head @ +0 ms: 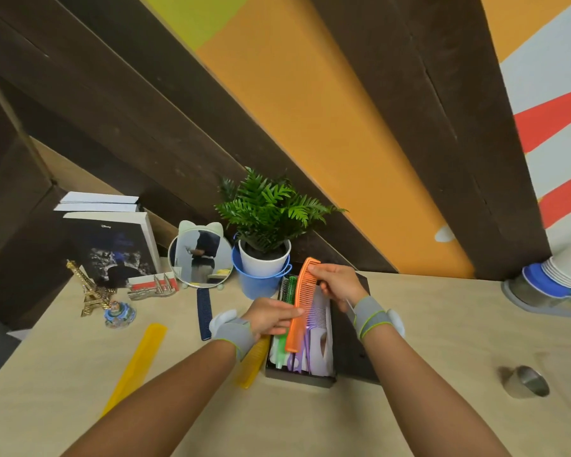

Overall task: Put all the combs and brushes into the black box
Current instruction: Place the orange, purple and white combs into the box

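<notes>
An orange comb (300, 308) hangs tilted over the open black box (299, 376). My right hand (338, 283) pinches its top end and my left hand (271, 316) holds its lower middle. Inside the box lie a green brush (289, 290), a purple comb (315, 316) and a pale comb (323, 352). Three combs lie on the table outside the box: a short yellow one (253, 366) beside the box's left wall, a long yellow one (136, 361) further left, and a dark blue one (204, 313).
The box's black lid (351, 351) lies right of the box. Behind it stand a potted fern (267, 225) in a blue bucket (256, 283), a round mirror (198, 257), books and small souvenirs. A metal cup (524, 380) lies at the right, stacked cups (554, 278) far right.
</notes>
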Demonstrator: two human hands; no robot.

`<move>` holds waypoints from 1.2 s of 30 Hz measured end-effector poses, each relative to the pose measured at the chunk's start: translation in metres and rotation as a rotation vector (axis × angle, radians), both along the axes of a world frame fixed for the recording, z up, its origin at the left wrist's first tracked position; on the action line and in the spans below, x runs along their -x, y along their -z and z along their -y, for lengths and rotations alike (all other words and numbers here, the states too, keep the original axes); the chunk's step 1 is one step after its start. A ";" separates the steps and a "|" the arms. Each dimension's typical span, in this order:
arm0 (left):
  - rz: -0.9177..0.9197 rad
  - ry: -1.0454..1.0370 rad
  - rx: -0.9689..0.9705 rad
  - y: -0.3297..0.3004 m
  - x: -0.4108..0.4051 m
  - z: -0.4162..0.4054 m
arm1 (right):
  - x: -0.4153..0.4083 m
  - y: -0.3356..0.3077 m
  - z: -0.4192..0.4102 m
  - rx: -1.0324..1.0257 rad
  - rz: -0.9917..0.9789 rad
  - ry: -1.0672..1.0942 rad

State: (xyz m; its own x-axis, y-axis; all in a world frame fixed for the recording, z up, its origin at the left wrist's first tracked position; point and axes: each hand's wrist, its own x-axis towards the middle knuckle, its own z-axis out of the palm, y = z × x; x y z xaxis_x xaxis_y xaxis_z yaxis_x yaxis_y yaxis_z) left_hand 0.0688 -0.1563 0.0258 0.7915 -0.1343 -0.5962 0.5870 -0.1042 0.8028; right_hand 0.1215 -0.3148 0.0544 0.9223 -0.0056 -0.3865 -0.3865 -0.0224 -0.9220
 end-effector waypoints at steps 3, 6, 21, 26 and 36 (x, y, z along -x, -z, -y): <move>-0.012 -0.020 0.019 0.007 0.005 -0.010 | -0.011 -0.007 0.003 -0.041 0.034 0.083; -0.017 -0.070 0.038 0.013 0.009 -0.018 | -0.020 -0.007 0.006 -0.050 0.038 0.144; -0.014 -0.170 0.066 0.011 0.020 -0.046 | -0.016 0.034 -0.001 0.223 -0.078 0.150; -0.010 -0.220 0.091 0.007 0.023 -0.048 | -0.011 0.025 0.001 0.164 -0.065 0.200; -0.061 -0.330 0.171 0.008 0.039 -0.061 | 0.019 0.023 -0.027 -0.009 -0.140 0.217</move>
State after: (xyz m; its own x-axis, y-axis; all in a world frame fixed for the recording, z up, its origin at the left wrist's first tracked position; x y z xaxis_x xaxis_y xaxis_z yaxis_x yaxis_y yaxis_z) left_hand 0.0301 -0.0951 0.0174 0.7723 0.0204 -0.6349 0.6141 0.2317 0.7545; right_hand 0.1026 -0.2879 0.0317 0.8374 -0.1937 -0.5111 -0.5051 0.0830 -0.8591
